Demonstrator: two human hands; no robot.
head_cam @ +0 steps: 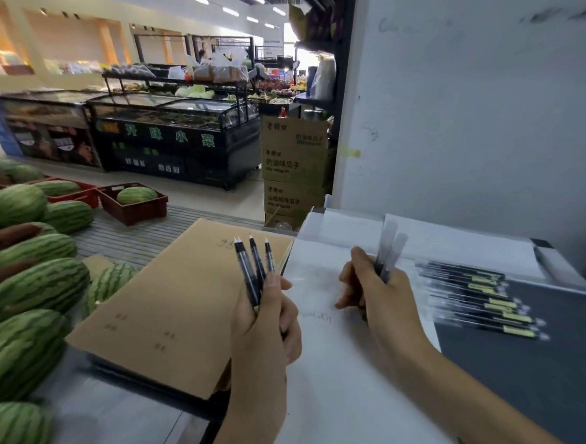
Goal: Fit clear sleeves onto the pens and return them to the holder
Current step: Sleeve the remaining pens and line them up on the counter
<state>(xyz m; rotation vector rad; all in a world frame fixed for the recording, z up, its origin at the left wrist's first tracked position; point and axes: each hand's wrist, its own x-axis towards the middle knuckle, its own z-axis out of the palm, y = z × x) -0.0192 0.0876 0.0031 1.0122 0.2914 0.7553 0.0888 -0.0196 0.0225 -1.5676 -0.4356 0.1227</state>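
Left grip [263,321] curled round a bunch of bare black pens [253,269], white tips up, over the edge of a brown notebook [172,297]. Right grip [375,292] curled round clear sleeves [394,246] that stick up, dark barrels at their base, blurred. It's over a white sheet [328,374] on the bench [109,432]. Row of sleeved pens [481,299] lies to the right, partly on a dark pad [551,377]. Watermelons [31,289] piled at left.
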